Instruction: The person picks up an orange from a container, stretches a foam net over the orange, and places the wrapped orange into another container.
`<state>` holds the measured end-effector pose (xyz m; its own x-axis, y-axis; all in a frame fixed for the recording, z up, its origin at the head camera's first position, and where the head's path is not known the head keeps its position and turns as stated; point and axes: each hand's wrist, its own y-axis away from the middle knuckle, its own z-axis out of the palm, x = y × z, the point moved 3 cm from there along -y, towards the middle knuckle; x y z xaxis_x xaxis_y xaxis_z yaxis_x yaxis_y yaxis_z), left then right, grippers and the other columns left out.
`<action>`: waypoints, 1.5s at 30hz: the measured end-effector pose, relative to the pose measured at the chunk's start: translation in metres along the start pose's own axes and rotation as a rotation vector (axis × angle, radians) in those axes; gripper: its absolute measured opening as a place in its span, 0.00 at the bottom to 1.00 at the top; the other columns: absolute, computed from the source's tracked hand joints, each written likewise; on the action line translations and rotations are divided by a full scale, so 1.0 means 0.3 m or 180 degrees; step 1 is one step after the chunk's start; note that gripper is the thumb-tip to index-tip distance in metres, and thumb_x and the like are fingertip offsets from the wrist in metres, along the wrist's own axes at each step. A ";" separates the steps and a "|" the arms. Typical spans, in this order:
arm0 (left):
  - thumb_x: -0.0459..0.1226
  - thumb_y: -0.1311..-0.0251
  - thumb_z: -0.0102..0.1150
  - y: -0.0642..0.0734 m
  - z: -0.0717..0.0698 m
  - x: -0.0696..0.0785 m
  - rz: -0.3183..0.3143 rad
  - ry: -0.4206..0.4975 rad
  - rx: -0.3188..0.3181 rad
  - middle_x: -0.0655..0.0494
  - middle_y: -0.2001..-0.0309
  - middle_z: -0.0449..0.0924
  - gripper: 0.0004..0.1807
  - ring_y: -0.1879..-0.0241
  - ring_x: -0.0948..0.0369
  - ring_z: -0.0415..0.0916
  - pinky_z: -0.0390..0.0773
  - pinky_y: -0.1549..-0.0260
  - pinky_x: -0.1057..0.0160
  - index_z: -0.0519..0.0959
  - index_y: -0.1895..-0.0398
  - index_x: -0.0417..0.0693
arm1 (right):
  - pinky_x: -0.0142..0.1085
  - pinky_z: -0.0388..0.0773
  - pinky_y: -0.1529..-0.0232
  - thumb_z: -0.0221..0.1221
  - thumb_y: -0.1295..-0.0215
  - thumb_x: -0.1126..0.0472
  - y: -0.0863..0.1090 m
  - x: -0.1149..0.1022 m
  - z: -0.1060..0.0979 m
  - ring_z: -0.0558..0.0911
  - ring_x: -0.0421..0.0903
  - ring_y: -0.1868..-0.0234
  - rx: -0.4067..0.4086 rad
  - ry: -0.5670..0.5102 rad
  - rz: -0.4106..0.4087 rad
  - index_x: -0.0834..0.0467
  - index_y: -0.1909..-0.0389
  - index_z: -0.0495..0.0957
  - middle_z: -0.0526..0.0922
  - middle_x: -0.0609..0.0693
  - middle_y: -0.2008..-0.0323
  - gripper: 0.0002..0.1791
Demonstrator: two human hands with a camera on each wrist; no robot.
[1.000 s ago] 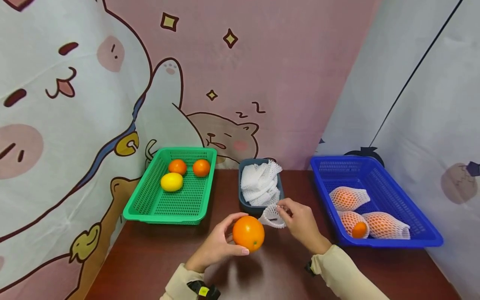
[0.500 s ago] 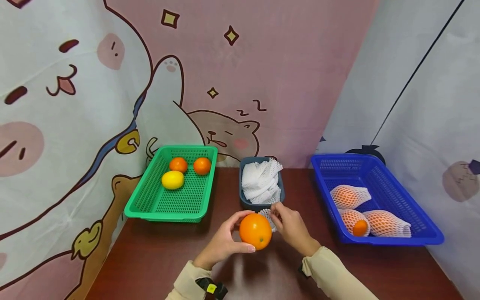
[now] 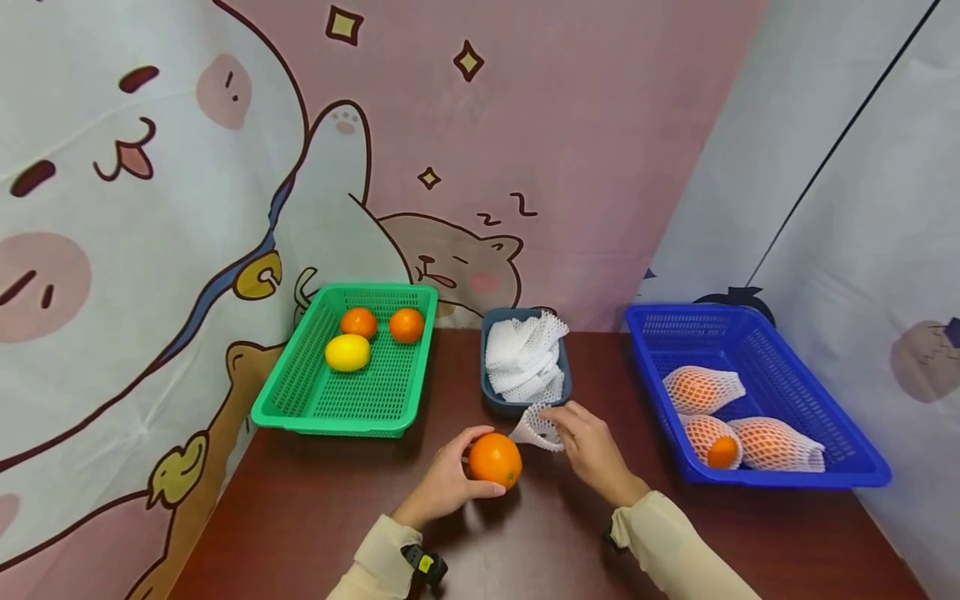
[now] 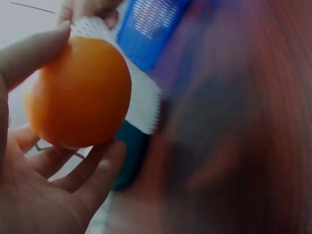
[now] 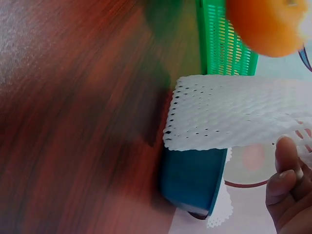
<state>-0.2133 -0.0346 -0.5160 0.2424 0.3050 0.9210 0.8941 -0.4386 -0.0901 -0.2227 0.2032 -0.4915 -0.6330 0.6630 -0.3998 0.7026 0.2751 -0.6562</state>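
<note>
One orange [image 3: 495, 461] shifted left beside one held net [image 3: 531, 428].

The orange [image 3: 495, 461] is round, smooth, bright and bare, with a small green stem spot facing the near right. It is held in the left hand [image 3: 448, 482], thumb on the near side, between the left and right edges of the table [image 3: 315, 517], well in from the far one. Just to its right is the white foam net sleeve [image 5: 224, 112], a limp mesh tube with a toothed open end, pinched by the right hand [image 3: 596, 454]. Whether the two touch cannot be told.
</note>
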 end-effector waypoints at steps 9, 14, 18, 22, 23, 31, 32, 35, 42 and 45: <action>0.46 0.60 0.78 -0.019 0.033 -0.087 -0.0249 -0.0083 0.0158 0.52 0.50 0.76 0.40 0.56 0.56 0.75 0.74 0.57 0.56 0.72 0.41 0.45 | 0.25 0.66 0.74 0.60 0.42 0.77 -0.005 -0.012 -0.011 0.67 0.36 0.76 0.0155 0.0038 0.0089 0.55 0.57 0.83 0.73 0.41 0.73 0.17; 0.46 0.60 0.78 -0.018 0.050 -0.103 -0.0403 -0.0138 0.0134 0.52 0.52 0.79 0.39 0.58 0.56 0.76 0.75 0.57 0.55 0.74 0.43 0.44 | 0.27 0.67 0.73 0.61 0.41 0.76 -0.003 -0.015 -0.015 0.68 0.36 0.75 0.0113 0.0059 0.0164 0.55 0.57 0.83 0.75 0.44 0.72 0.15; 0.47 0.58 0.77 -0.016 0.051 -0.109 -0.0494 -0.0065 0.0148 0.50 0.52 0.79 0.38 0.57 0.56 0.76 0.74 0.55 0.54 0.74 0.42 0.42 | 0.28 0.68 0.74 0.61 0.40 0.75 -0.002 -0.014 -0.018 0.69 0.37 0.75 0.0093 0.0056 0.0205 0.56 0.57 0.83 0.77 0.46 0.71 0.14; 0.47 0.56 0.76 -0.013 0.041 -0.121 -0.0485 -0.0099 0.0226 0.50 0.53 0.78 0.37 0.57 0.56 0.74 0.73 0.56 0.56 0.75 0.43 0.40 | 0.26 0.67 0.73 0.61 0.40 0.76 0.000 -0.012 -0.018 0.69 0.37 0.75 0.0105 0.0086 0.0217 0.57 0.57 0.83 0.77 0.46 0.71 0.14; 0.48 0.56 0.75 -0.012 0.037 -0.125 -0.0475 -0.0116 0.0245 0.50 0.53 0.77 0.36 0.58 0.56 0.73 0.73 0.57 0.57 0.76 0.44 0.40 | 0.26 0.66 0.72 0.61 0.40 0.76 0.001 -0.011 -0.018 0.69 0.37 0.74 0.0108 0.0090 0.0223 0.57 0.57 0.83 0.77 0.45 0.71 0.14; 0.49 0.51 0.72 -0.002 0.003 -0.132 -0.0538 -0.0214 0.0212 0.47 0.53 0.75 0.35 0.56 0.53 0.73 0.71 0.53 0.51 0.77 0.44 0.35 | 0.22 0.64 0.71 0.62 0.42 0.76 0.011 -0.005 -0.015 0.69 0.37 0.74 0.0108 0.0081 0.0251 0.57 0.58 0.83 0.77 0.45 0.71 0.14; 0.49 0.51 0.72 -0.002 0.000 -0.131 -0.0550 -0.0267 0.0198 0.47 0.53 0.75 0.35 0.54 0.52 0.73 0.70 0.51 0.50 0.77 0.45 0.35 | 0.22 0.64 0.71 0.62 0.42 0.76 0.012 -0.005 -0.015 0.69 0.37 0.74 0.0111 0.0076 0.0243 0.58 0.59 0.83 0.77 0.45 0.71 0.14; 0.50 0.51 0.71 -0.002 -0.012 -0.127 -0.0607 -0.0378 0.0149 0.45 0.51 0.76 0.35 0.51 0.49 0.72 0.69 0.47 0.47 0.78 0.45 0.35 | 0.23 0.64 0.72 0.63 0.42 0.76 0.013 -0.005 -0.014 0.69 0.36 0.75 0.0127 0.0065 0.0214 0.58 0.59 0.83 0.76 0.45 0.71 0.14; 0.53 0.51 0.70 -0.005 -0.033 -0.135 -0.0697 -0.0462 0.0121 0.43 0.49 0.76 0.37 0.49 0.47 0.72 0.68 0.46 0.44 0.76 0.43 0.36 | 0.23 0.65 0.72 0.62 0.43 0.77 0.012 -0.002 -0.016 0.69 0.36 0.75 0.0145 0.0085 0.0171 0.59 0.59 0.83 0.76 0.45 0.72 0.13; 0.54 0.51 0.70 -0.006 -0.033 -0.136 -0.0733 -0.0461 0.0113 0.42 0.47 0.75 0.39 0.48 0.47 0.72 0.68 0.46 0.44 0.76 0.42 0.36 | 0.25 0.66 0.73 0.62 0.42 0.76 0.013 0.001 -0.016 0.69 0.36 0.75 0.0129 0.0105 0.0187 0.59 0.59 0.83 0.76 0.45 0.72 0.13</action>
<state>-0.2285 -0.0547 -0.5495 0.0801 0.5121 0.8552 0.9440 -0.3145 0.0999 -0.2185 0.2077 -0.4910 -0.5795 0.7000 -0.4174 0.7240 0.2070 -0.6580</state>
